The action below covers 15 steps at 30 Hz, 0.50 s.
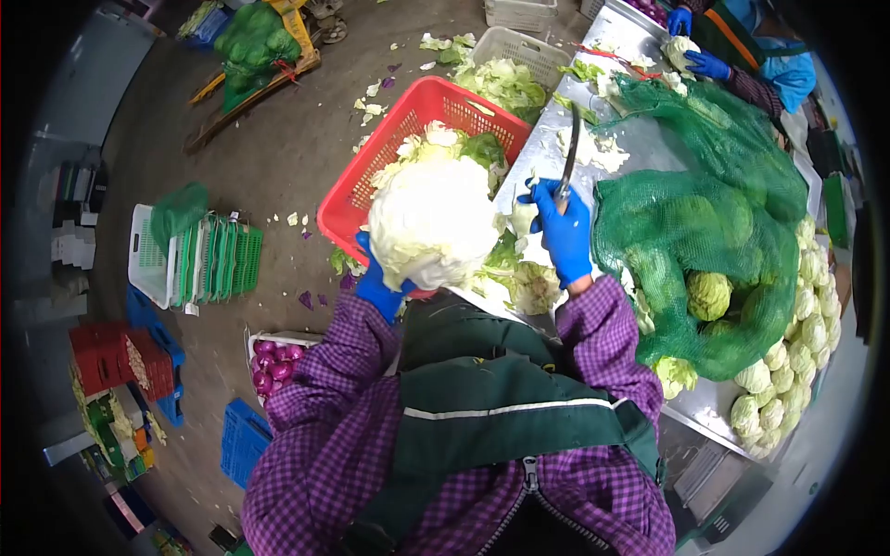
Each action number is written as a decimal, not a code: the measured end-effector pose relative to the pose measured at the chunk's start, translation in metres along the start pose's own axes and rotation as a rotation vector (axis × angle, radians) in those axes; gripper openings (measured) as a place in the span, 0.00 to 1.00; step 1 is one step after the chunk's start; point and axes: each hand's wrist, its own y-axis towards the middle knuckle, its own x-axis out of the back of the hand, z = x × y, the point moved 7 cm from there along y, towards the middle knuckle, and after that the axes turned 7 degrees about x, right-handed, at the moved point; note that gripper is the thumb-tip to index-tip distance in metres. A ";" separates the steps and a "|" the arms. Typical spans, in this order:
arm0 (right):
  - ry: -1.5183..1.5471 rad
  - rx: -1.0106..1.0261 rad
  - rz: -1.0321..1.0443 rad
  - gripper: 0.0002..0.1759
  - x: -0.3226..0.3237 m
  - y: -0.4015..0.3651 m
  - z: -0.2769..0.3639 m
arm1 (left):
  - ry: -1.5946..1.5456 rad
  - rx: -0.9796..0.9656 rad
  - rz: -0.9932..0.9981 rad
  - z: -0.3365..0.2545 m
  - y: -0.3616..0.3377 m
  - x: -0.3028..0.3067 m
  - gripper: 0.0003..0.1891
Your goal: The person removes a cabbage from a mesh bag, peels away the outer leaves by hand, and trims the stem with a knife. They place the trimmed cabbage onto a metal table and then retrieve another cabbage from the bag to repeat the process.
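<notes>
A green apron (501, 389) over purple checked sleeves (324, 398) fills the foreground, closest to the lens. Beyond it a steel table (649, 153) runs away on the right, littered with leaf scraps. On it lies a big green net sack (714, 222) stuffed with cabbages, and a row of trimmed heads (807, 315) lines the table's far right edge. Just left of the table stands a red crate (366, 185) holding cut leaves.

The pale cabbage (431, 222) hangs in the air over the crate's near corner, just beside the table edge. The left hand (375, 287), in a blue glove, cups it from below, fingers wrapped up around its underside. The right hand (564, 232), also blue-gloved, is clenched around the handle of a knife (570, 148) whose dark blade points up and away above the tabletop, just right of the cabbage and not touching it.

At the far end of the table, a co-worker's gloved hand (709, 65) rests on another cabbage (681, 51).
</notes>
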 end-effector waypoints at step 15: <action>-0.839 0.437 0.203 0.45 -0.037 -0.051 0.038 | -0.269 -0.133 -0.057 0.024 0.029 -0.010 0.43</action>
